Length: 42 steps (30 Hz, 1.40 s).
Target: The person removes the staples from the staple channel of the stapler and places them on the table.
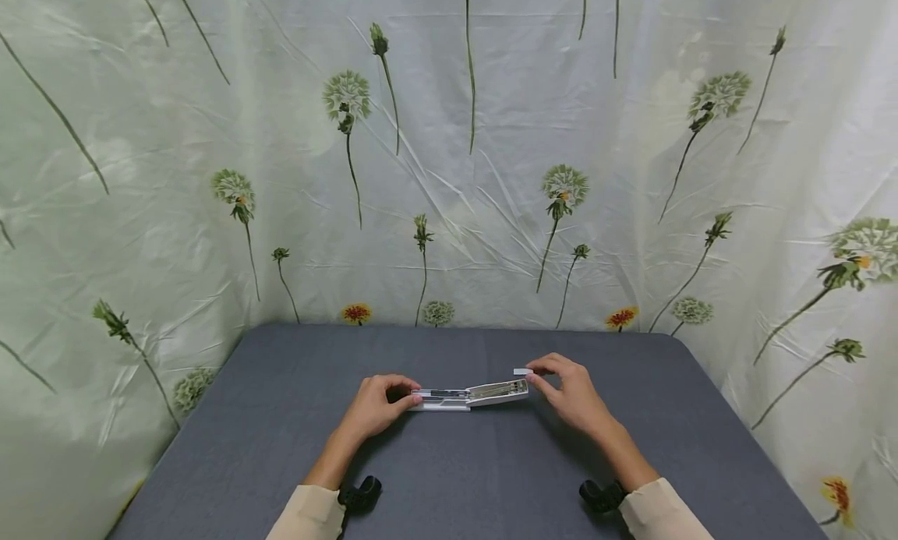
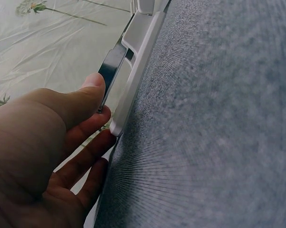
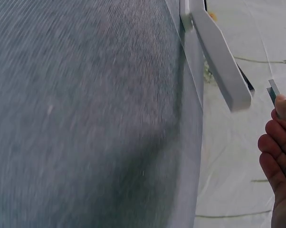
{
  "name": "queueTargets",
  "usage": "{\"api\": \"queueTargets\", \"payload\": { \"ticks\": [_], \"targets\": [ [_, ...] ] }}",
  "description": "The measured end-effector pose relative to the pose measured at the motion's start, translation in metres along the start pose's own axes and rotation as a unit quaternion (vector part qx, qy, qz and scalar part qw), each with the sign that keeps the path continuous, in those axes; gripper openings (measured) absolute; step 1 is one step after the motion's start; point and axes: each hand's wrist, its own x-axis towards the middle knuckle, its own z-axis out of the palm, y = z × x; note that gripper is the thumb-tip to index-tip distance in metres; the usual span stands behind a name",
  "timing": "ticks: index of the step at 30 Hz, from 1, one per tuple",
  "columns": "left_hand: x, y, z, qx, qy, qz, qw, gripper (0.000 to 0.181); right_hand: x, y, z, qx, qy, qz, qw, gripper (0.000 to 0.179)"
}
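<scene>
A white stapler lies opened out on the table, its top cover swung back to the right and slightly raised. At its left end my left hand pinches the metal staple channel between thumb and index finger, with a gap between the channel and the white base below. My right hand holds a short strip of staples between thumb and fingertips, just above and behind the cover's free end. In the right wrist view the strip sticks out past the thumb, apart from the stapler.
The stapler rests on a table with a dark grey cloth. Behind and beside the table hangs a pale curtain printed with dandelions. Each wrist wears a black camera band.
</scene>
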Motion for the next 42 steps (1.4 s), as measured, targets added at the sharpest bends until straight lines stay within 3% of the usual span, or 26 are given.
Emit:
{"api": "queueTargets", "payload": {
  "ticks": [20,42],
  "targets": [
    [-0.001,0.000,0.000,0.006,0.006,0.001,1.0000,0.012,-0.022,0.025,-0.022,-0.029,0.012,0.018,0.9993,0.013],
    [0.000,0.001,0.001,0.005,0.005,-0.001,1.0000,0.014,-0.038,0.042,-0.018,-0.026,-0.014,0.032,0.9990,0.016]
  ]
}}
